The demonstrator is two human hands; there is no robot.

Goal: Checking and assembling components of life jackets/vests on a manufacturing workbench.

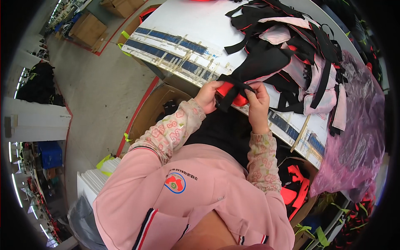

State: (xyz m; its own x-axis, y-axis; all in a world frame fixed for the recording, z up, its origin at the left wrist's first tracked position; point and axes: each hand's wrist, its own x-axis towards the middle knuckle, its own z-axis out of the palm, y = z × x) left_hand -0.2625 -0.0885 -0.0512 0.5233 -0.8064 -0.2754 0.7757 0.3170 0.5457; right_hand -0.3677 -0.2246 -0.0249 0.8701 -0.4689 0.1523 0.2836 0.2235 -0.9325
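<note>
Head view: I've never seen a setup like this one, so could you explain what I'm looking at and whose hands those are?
There is no robot here. The picture comes from the left of two wide fisheye cameras worn on a person's head, looking down, so straight edges bend. The wearer's own bare left hand and right hand reach out from flowered sleeves. Their fingers hold a black-and-red fabric piece at the near edge of a white table. On the table lies a pile of black and pale pink fabric pieces, with pinkish plastic sheeting beside it.

Head view | wide fisheye, head-worn | looks down | chest (208, 171) near, table (183, 23) farther
</note>
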